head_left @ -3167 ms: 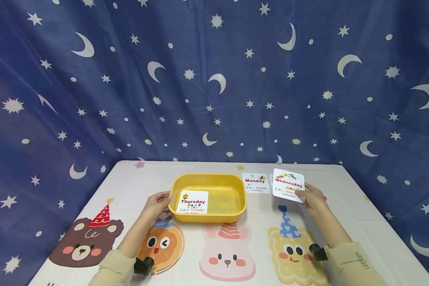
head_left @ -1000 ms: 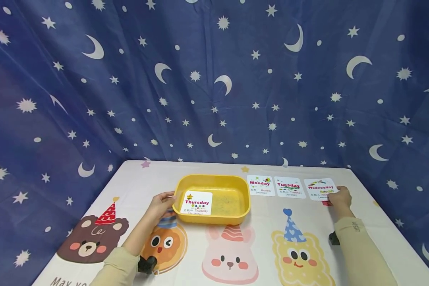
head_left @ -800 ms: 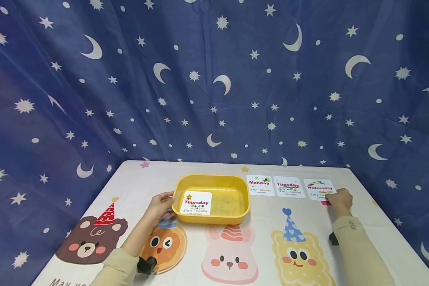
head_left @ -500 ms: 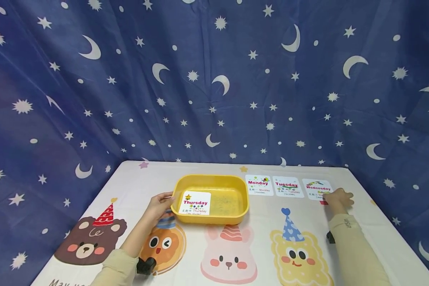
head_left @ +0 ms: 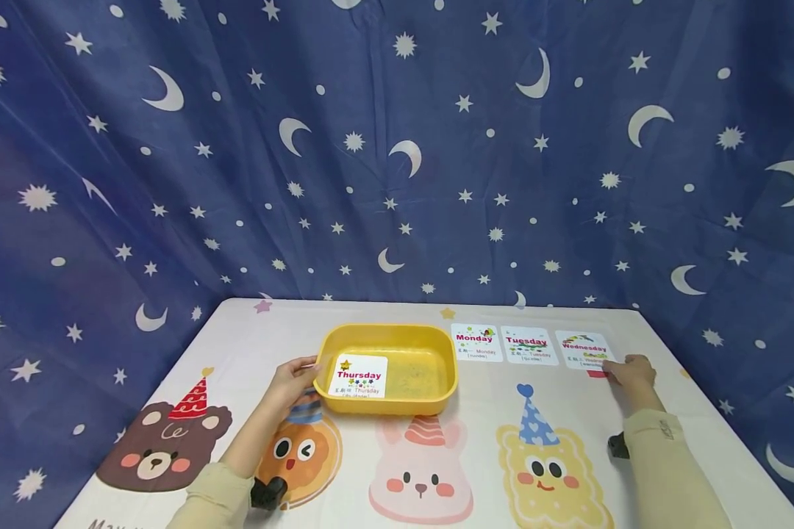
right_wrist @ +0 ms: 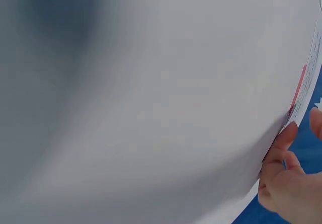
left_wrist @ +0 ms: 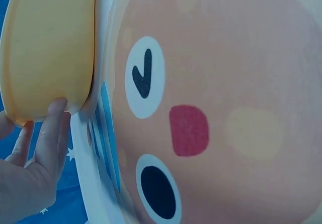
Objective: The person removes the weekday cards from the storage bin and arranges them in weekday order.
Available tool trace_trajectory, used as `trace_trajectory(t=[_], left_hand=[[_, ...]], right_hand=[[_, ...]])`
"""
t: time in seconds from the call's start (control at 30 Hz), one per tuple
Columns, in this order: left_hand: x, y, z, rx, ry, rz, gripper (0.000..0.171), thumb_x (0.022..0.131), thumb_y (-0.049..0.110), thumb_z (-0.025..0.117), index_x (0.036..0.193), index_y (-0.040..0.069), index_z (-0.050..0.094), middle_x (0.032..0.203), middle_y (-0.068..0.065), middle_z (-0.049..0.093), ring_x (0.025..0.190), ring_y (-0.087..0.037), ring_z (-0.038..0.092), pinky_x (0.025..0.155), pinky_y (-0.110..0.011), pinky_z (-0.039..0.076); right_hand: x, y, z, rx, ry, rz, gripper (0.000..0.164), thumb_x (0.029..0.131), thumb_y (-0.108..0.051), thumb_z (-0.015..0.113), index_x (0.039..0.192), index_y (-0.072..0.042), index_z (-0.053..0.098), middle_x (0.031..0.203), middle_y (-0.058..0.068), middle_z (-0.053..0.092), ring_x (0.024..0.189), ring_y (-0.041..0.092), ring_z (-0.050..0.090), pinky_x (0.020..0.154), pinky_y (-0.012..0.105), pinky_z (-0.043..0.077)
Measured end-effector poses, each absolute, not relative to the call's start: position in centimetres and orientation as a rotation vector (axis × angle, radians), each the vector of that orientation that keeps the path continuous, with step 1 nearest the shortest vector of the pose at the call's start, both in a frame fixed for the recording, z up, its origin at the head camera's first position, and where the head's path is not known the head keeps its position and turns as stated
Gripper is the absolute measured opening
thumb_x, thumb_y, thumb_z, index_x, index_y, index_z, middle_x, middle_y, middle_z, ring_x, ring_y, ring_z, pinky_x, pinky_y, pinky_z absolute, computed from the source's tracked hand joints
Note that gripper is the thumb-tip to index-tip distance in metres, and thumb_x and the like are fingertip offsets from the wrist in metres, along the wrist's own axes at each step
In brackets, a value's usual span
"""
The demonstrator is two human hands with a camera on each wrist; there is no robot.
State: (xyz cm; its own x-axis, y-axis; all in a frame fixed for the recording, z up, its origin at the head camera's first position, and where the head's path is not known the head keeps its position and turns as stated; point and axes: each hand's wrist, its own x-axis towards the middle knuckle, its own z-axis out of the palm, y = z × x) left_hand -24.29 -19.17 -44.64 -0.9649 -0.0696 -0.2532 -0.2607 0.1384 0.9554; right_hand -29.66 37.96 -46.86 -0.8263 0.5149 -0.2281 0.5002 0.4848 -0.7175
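In the head view my left hand (head_left: 290,386) grips the left end of a yellow plastic basin (head_left: 387,405). The left wrist view shows its fingers (left_wrist: 49,133) against the basin's outer side. Inside the basin lies a Thursday card (head_left: 359,376), face up. Over on the right, a Monday card (head_left: 476,343), a Tuesday card (head_left: 529,346) and a Wednesday card (head_left: 584,350) lie flat in a row. My right hand (head_left: 635,378) is at the Wednesday card's lower right corner, a fingertip touching it. Its thumb stands apart from the fingers in the right wrist view.
A white tablecloth (head_left: 258,345) with printed cartoon figures covers the table. Close behind hangs a dark blue curtain (head_left: 344,169) with stars and moons. A black wrist-worn device (head_left: 267,492) sits at the left sleeve, and another black device (head_left: 618,445) at the right one.
The Wednesday card, held up in my right hand at first, now lies flat right of the Tuesday card. My right fingers have loosened from it. My left hand stays on the basin.
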Motion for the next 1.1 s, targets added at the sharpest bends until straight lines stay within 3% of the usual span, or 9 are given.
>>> trace_trajectory(t=[0.37, 0.47, 0.53, 0.6, 0.7, 0.83, 0.93, 1.1], left_hand=[[-24.4, -19.3, -44.5, -0.319, 2.260, 1.906, 0.043, 0.098, 0.014, 0.049, 0.136, -0.005, 0.041, 0.131, -0.030, 0.048, 0.085, -0.015, 0.065, 0.070, -0.028, 0.061], [-24.3, -19.4, -44.7, -0.323, 2.260, 1.897, 0.044, 0.098, 0.014, 0.049, 0.136, -0.005, 0.040, 0.131, -0.031, 0.048, 0.084, -0.015, 0.065, 0.070, -0.029, 0.061], [-24.3, -19.3, -44.7, -0.332, 2.256, 1.903, 0.043, 0.098, 0.014, 0.049, 0.136, -0.005, 0.040, 0.131, -0.031, 0.048, 0.084, -0.014, 0.064, 0.071, -0.029, 0.061], [-24.3, -19.4, -44.7, -0.333, 2.251, 1.907, 0.044, 0.098, 0.014, 0.049, 0.137, -0.005, 0.040, 0.131, -0.030, 0.048, 0.085, -0.014, 0.064, 0.071, -0.030, 0.061], [-24.4, -19.3, -44.6, -0.332, 2.251, 1.914, 0.044, 0.098, 0.013, 0.049, 0.136, -0.005, 0.040, 0.130, -0.030, 0.048, 0.085, -0.015, 0.064, 0.071, -0.029, 0.061], [-24.4, -19.3, -44.5, -0.326, 2.260, 1.901, 0.044, 0.098, 0.014, 0.049, 0.137, -0.005, 0.040, 0.129, -0.030, 0.048, 0.085, -0.015, 0.065, 0.070, -0.028, 0.061], [-24.4, -19.3, -44.5, -0.328, 2.262, 1.887, 0.044, 0.098, 0.015, 0.049, 0.137, -0.004, 0.040, 0.130, -0.029, 0.049, 0.086, -0.015, 0.065, 0.071, -0.029, 0.061], [-24.4, -19.4, -44.5, -0.330, 2.254, 1.886, 0.045, 0.098, 0.015, 0.049, 0.138, -0.004, 0.040, 0.131, -0.028, 0.049, 0.087, -0.016, 0.065, 0.073, -0.030, 0.061]], right_hand=[[-28.9, 36.1, -46.7, -0.862, -2.555, 1.308, 0.059, 0.088, -0.011, 0.045, 0.135, 0.018, 0.025, 0.136, 0.040, 0.032, 0.125, 0.049, 0.034, 0.109, 0.051, 0.036], [-28.9, 35.9, -46.1, -0.913, -2.502, 1.339, 0.057, 0.089, -0.011, 0.043, 0.136, 0.017, 0.026, 0.134, 0.039, 0.034, 0.118, 0.046, 0.042, 0.088, 0.038, 0.052], [-28.9, 35.8, -45.7, -0.928, -2.483, 1.344, 0.056, 0.089, -0.011, 0.043, 0.136, 0.017, 0.028, 0.133, 0.038, 0.037, 0.113, 0.044, 0.046, 0.069, 0.027, 0.053], [-28.9, 35.8, -45.5, -0.925, -2.483, 1.328, 0.054, 0.089, -0.010, 0.043, 0.135, 0.016, 0.030, 0.132, 0.037, 0.038, 0.111, 0.044, 0.046, 0.063, 0.023, 0.049], [-28.8, 35.8, -45.3, -0.877, -2.511, 1.265, 0.050, 0.089, -0.010, 0.043, 0.131, 0.016, 0.036, 0.129, 0.038, 0.042, 0.112, 0.046, 0.045, 0.075, 0.036, 0.052], [-28.8, 35.8, -45.0, -0.808, -2.540, 1.179, 0.045, 0.088, -0.011, 0.042, 0.125, 0.015, 0.042, 0.126, 0.038, 0.044, 0.115, 0.049, 0.043, 0.098, 0.052, 0.041], [-28.9, 35.5, -44.7, -0.762, -2.552, 1.138, 0.043, 0.089, -0.011, 0.042, 0.122, 0.015, 0.044, 0.123, 0.038, 0.046, 0.113, 0.049, 0.044, 0.098, 0.054, 0.039], [-29.1, 35.1, -44.9, -0.591, -2.687, 1.007, 0.038, 0.088, -0.010, 0.045, 0.116, 0.015, 0.047, 0.112, 0.038, 0.052, 0.100, 0.047, 0.052, 0.082, 0.051, 0.046]])
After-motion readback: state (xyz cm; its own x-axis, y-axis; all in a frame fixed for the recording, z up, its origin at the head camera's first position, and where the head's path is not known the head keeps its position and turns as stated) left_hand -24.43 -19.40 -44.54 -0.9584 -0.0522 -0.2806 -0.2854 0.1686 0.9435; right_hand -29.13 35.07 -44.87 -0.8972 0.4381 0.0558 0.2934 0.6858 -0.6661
